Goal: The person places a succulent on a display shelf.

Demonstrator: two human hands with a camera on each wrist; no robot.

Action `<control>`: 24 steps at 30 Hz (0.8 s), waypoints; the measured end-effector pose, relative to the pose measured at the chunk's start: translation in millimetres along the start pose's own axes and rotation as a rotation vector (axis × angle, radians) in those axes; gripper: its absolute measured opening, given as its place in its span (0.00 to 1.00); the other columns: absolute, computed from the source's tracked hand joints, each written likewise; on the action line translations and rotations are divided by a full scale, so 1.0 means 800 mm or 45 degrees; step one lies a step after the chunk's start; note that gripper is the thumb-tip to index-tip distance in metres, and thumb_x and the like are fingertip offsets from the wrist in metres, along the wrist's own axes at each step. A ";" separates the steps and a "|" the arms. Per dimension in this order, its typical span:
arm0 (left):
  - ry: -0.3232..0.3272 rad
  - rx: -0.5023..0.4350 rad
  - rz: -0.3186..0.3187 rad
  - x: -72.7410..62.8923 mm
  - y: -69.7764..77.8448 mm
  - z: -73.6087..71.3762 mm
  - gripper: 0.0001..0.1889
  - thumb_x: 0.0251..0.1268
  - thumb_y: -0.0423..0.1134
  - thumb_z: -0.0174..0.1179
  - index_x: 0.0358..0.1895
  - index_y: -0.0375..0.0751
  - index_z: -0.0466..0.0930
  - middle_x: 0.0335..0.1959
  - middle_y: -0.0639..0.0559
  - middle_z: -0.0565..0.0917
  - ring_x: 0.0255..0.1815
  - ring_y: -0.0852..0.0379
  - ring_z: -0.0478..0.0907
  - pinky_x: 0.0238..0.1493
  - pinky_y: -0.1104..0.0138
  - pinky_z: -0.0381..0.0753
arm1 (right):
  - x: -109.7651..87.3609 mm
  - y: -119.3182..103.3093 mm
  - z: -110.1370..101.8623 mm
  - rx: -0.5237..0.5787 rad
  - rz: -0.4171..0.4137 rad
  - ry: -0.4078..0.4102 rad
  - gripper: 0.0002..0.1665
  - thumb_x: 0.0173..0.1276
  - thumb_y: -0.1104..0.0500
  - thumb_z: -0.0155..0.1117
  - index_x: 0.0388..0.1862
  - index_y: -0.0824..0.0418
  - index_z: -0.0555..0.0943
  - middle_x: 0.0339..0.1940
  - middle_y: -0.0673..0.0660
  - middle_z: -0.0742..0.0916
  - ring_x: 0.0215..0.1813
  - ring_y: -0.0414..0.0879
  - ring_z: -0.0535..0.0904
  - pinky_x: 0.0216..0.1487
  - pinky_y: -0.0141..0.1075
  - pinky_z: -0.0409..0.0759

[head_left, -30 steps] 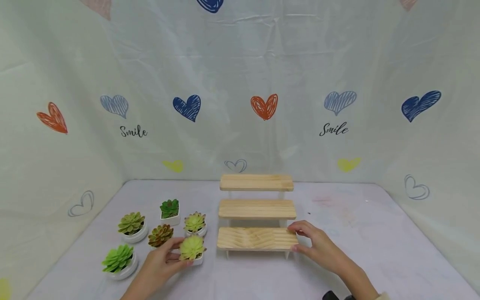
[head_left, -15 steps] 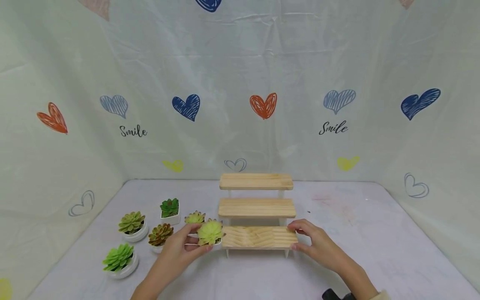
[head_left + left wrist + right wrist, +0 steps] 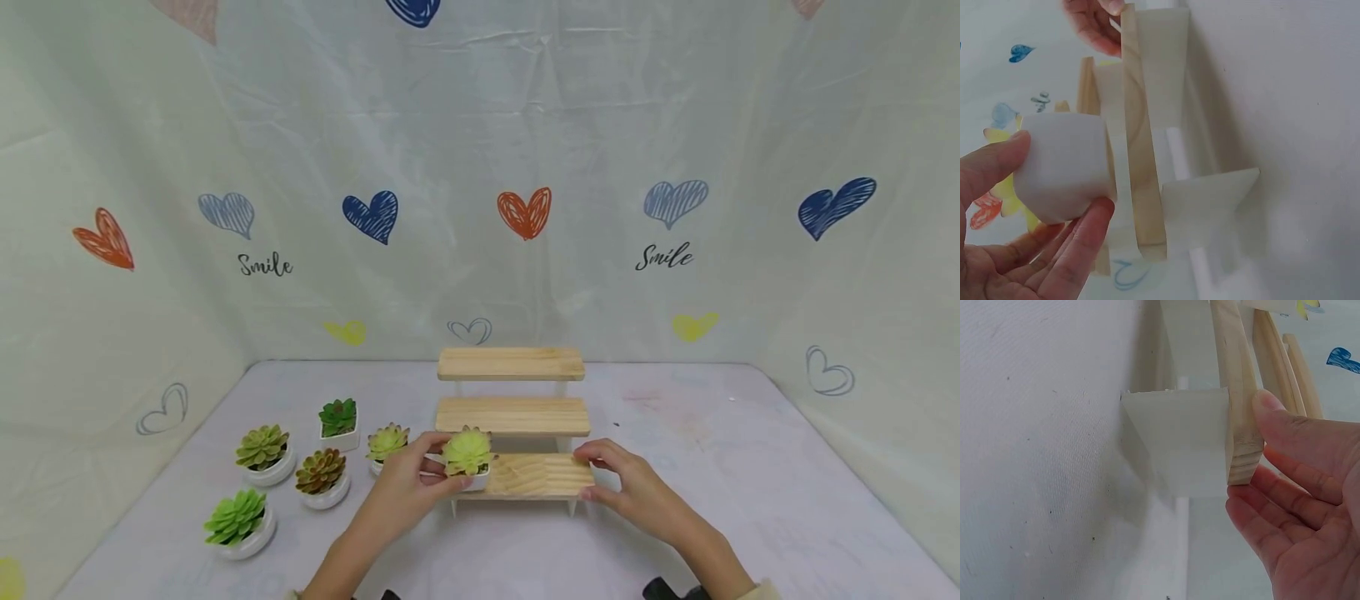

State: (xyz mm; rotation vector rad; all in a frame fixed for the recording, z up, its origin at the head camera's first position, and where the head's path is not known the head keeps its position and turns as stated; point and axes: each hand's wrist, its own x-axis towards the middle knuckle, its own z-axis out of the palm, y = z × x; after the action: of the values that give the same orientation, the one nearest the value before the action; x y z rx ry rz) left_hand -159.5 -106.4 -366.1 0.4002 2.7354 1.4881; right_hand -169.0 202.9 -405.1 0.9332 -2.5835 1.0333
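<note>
My left hand [image 3: 407, 485] grips a potted succulent [image 3: 467, 452] with pale yellow-green leaves, thumb and fingers on opposite sides of its square white pot [image 3: 1063, 167]. It is close over the left end of the lowest board of a three-tier wooden display stand [image 3: 536, 475]. The left wrist view shows a thin gap between pot and board. At the stand's right end, my right hand [image 3: 637, 492] holds the lowest board [image 3: 1242, 425], its thumb [image 3: 1275, 409] along one edge and fingers curled at the other. White legs [image 3: 1182, 437] carry the boards.
Several other potted succulents stand left of the stand: a dark green one [image 3: 339, 417], a reddish-brown one [image 3: 321, 472], a bright green one [image 3: 237, 518], a dull green one [image 3: 262, 450] and a yellow-green one [image 3: 387, 442]. A heart-printed curtain [image 3: 465, 283] hangs behind the table [image 3: 712, 467].
My left hand has lifted the yellow-green succulent from the table and carried it right, over the lowest board's left end. My right hand has stayed at the stand's right end.
</note>
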 end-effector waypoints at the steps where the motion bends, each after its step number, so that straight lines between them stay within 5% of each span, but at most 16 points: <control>1: -0.018 0.001 0.009 0.002 0.001 0.003 0.33 0.49 0.50 0.69 0.57 0.36 0.72 0.52 0.39 0.77 0.40 0.55 0.80 0.35 0.71 0.81 | 0.000 0.000 0.000 -0.003 0.000 0.001 0.22 0.58 0.57 0.67 0.50 0.65 0.75 0.48 0.55 0.82 0.52 0.45 0.78 0.50 0.43 0.79; 6: -0.080 0.002 0.034 0.010 0.004 0.018 0.34 0.51 0.51 0.68 0.58 0.34 0.71 0.51 0.40 0.78 0.40 0.55 0.80 0.33 0.73 0.80 | 0.001 0.001 -0.001 -0.012 0.009 -0.001 0.22 0.58 0.58 0.68 0.49 0.65 0.75 0.47 0.55 0.82 0.51 0.45 0.78 0.50 0.44 0.79; 14: -0.138 -0.060 0.062 0.021 0.014 0.040 0.33 0.50 0.47 0.69 0.56 0.30 0.70 0.36 0.46 0.82 0.36 0.58 0.80 0.31 0.74 0.79 | 0.001 -0.002 -0.002 0.006 0.084 -0.030 0.23 0.58 0.57 0.68 0.50 0.63 0.75 0.49 0.53 0.82 0.52 0.48 0.78 0.52 0.44 0.78; 24: -0.160 -0.061 0.111 0.030 0.024 0.056 0.30 0.52 0.44 0.69 0.56 0.30 0.71 0.34 0.48 0.82 0.35 0.59 0.80 0.31 0.75 0.78 | 0.002 -0.004 -0.004 0.004 0.131 -0.058 0.23 0.58 0.56 0.67 0.51 0.63 0.75 0.49 0.54 0.81 0.53 0.49 0.78 0.52 0.44 0.78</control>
State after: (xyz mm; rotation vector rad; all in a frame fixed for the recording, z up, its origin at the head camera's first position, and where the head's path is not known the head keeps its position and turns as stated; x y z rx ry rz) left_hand -173.0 -53.9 -372.1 0.5970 2.6126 1.4886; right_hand -168.3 202.4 -400.4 0.8420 -2.6934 1.0535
